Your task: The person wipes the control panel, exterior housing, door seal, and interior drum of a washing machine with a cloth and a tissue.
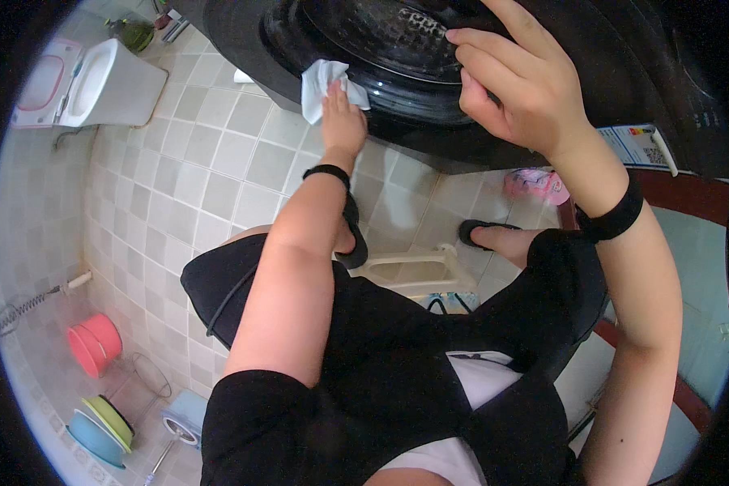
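A white cloth (323, 85) is under the fingers of my left hand (344, 118). My left hand holds it against the lower left edge of a round, glossy black door ring (395, 100). The ring belongs to a dark front-loading washing machine (231, 36). My right hand (519, 79) is at the right side of the ring, fingers bent and thumb tucked below. Its fingertips are close to the dark round opening or glass (364, 36); whether they grip anything there cannot be made out. A light speckled patch shows beside them.
I sit over a cream plastic stool (401, 267) on a tiled floor (219, 152). A toilet (115, 82) stands at upper left. A red bucket (94, 345), basins (100, 434) and a mop bucket (185, 419) are at lower left. A pink item (536, 185) lies under the machine's right side.
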Motion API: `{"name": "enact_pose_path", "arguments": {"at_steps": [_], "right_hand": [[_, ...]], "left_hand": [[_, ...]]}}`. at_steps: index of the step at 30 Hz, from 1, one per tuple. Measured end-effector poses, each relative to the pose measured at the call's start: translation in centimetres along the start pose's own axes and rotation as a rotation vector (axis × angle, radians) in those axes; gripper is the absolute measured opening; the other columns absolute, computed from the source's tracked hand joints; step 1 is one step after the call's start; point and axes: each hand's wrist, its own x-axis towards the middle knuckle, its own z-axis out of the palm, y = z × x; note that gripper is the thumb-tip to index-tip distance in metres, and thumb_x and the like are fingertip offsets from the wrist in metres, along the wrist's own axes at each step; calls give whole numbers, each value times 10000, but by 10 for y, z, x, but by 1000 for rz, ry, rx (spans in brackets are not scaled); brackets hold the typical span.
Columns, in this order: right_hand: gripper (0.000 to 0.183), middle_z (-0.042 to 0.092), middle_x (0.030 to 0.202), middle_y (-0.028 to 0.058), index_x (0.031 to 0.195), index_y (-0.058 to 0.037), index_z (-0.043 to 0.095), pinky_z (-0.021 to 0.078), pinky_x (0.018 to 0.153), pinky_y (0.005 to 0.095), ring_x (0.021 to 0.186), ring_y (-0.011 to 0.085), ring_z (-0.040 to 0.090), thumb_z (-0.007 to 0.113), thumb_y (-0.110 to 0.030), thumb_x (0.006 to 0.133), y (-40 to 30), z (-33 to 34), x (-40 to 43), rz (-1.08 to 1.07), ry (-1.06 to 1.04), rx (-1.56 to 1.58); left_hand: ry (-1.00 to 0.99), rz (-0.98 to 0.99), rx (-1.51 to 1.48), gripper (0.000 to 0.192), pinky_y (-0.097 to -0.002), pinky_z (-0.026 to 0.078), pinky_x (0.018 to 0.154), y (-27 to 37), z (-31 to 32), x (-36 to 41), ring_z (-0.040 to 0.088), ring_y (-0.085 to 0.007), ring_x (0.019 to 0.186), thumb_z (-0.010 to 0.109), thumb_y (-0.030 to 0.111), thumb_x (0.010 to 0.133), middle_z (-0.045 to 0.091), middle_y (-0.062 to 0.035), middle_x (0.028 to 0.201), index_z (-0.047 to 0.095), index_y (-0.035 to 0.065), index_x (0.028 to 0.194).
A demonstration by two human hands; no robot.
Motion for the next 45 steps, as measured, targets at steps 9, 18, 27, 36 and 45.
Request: {"name": "enact_pose_path", "arguments": {"at_steps": [9,18,27,36,45], "right_hand": [[77,583,767,99,642,2,573,481,794,412,1029,348,532,580,-44,580,-2,-1,5,-10,39,6],[73,575,769,89,641,-10,567,471,821,420,1060,342,514,578,-59,587,-6,-10,9,20,-27,-18],[52,550,748,64,619,-27,535,462,838,400,1087,306,502,577,-53,602,-3,-7,2,31,-11,8],[73,514,694,57,608,-33,516,459,851,402,1096,295,491,579,-70,612,-4,-14,6,37,21,71],[96,523,696,59,618,-34,524,445,870,393,1105,298,476,593,-100,609,-4,-17,1,10,-30,37]], "left_hand": [[38,171,-239,274,-431,475,656,129,-51,-9,587,-351,672,433,203,840,609,-199,720,596,7,739],[236,-55,-873,243,-495,417,632,157,-55,-32,530,-429,751,448,216,851,562,-232,779,567,14,784],[-126,456,124,508,-449,188,1035,37,16,-14,217,-356,1285,451,215,786,365,-149,1328,414,56,1267],[-233,296,1041,500,-413,36,1068,-104,-72,23,174,-278,1318,279,193,876,205,-137,1420,254,15,1343],[108,352,976,489,-362,63,1078,-105,-195,34,210,-172,1297,364,224,837,295,-49,1389,385,26,1284]]}}
